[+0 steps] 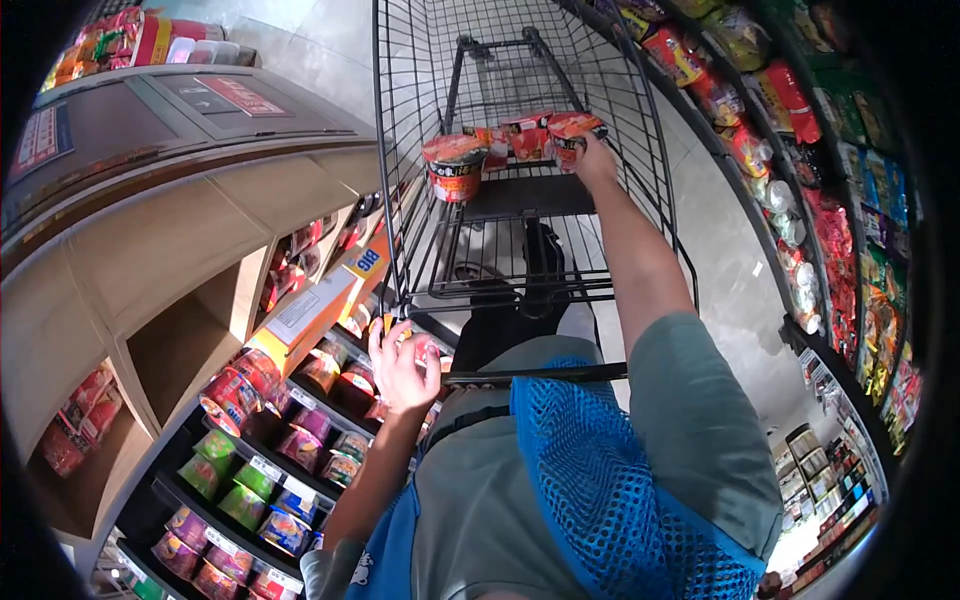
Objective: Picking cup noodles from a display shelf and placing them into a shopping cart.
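A black wire shopping cart (517,196) stands before me, its handle (540,373) across my waist. My right hand (598,161) reaches into the cart's child-seat area and grips a red instant noodle cup (571,135). Beside that cup are more red noodle packs (527,135). A larger red and black instant noodle bowl (453,169) sits at the left of the cart. My left hand (403,367) is raised by the left end of the handle, fingers apart and bent, with noodle bowls on the shelf behind it; it appears to hold nothing.
Shelves of noodle cups (244,495) lie at the lower left, below a wooden shelf unit (172,225). An orange and white carton (311,311) stands on them. Racks of bagged snacks (832,217) line the right, across a tiled floor (731,255).
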`<state>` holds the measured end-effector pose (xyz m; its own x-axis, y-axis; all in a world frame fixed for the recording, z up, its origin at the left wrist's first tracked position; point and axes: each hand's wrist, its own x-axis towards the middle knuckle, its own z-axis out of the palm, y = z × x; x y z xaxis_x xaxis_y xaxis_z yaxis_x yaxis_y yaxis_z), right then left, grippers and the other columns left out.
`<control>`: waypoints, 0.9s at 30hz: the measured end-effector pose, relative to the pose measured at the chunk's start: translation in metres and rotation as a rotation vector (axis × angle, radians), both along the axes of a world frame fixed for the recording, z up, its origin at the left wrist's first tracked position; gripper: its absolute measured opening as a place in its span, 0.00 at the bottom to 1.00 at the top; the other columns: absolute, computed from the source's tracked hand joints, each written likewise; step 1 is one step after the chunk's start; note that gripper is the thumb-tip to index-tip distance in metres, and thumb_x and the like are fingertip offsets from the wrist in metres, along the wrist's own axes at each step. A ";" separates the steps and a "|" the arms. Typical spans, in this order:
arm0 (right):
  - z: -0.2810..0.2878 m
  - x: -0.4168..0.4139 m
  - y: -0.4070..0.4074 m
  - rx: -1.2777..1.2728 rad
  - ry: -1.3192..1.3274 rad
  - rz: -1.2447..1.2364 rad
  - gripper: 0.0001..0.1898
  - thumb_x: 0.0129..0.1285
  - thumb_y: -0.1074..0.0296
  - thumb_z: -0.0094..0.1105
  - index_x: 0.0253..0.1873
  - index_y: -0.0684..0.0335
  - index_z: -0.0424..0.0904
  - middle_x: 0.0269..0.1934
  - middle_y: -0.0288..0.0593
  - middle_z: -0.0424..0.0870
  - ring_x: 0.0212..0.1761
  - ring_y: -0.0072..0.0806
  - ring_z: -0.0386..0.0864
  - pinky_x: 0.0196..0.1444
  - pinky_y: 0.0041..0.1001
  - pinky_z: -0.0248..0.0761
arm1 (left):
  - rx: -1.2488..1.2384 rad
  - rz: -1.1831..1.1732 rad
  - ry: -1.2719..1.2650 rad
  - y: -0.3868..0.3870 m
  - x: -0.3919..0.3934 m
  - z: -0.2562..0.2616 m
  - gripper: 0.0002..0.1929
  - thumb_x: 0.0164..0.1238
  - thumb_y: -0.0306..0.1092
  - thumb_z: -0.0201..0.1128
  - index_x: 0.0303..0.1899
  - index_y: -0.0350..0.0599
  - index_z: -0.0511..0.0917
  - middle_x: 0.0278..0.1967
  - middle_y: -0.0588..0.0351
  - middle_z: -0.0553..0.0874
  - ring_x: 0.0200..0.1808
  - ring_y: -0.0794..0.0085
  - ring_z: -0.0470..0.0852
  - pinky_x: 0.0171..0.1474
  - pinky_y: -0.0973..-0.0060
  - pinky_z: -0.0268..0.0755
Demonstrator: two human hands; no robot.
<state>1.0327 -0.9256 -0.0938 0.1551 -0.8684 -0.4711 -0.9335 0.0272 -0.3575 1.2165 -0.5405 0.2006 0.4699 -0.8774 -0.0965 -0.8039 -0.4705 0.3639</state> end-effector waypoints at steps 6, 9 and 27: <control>-0.002 -0.023 -0.018 -0.003 -0.009 0.080 0.17 0.72 0.55 0.55 0.60 0.49 0.83 0.50 0.55 0.87 0.52 0.51 0.85 0.56 0.46 0.76 | -0.035 -0.005 -0.009 -0.001 -0.003 0.001 0.09 0.57 0.34 0.69 0.41 0.52 0.84 0.56 0.53 0.81 0.69 0.43 0.69 0.69 0.52 0.66; 0.037 -0.021 -0.014 -0.102 -0.100 0.164 0.17 0.72 0.57 0.55 0.60 0.52 0.83 0.52 0.54 0.86 0.54 0.52 0.84 0.57 0.44 0.75 | -0.054 0.036 0.033 -0.003 -0.006 0.008 0.10 0.57 0.35 0.69 0.41 0.52 0.84 0.55 0.54 0.80 0.69 0.46 0.69 0.69 0.53 0.66; 0.452 0.067 0.193 -0.235 -1.030 1.021 0.13 0.64 0.75 0.65 0.53 0.63 0.86 0.34 0.48 0.83 0.36 0.39 0.82 0.43 0.33 0.75 | -0.362 0.119 0.736 0.037 0.041 0.156 0.53 0.57 0.47 0.78 0.76 0.38 0.52 0.71 0.37 0.67 0.72 0.54 0.70 0.75 0.61 0.62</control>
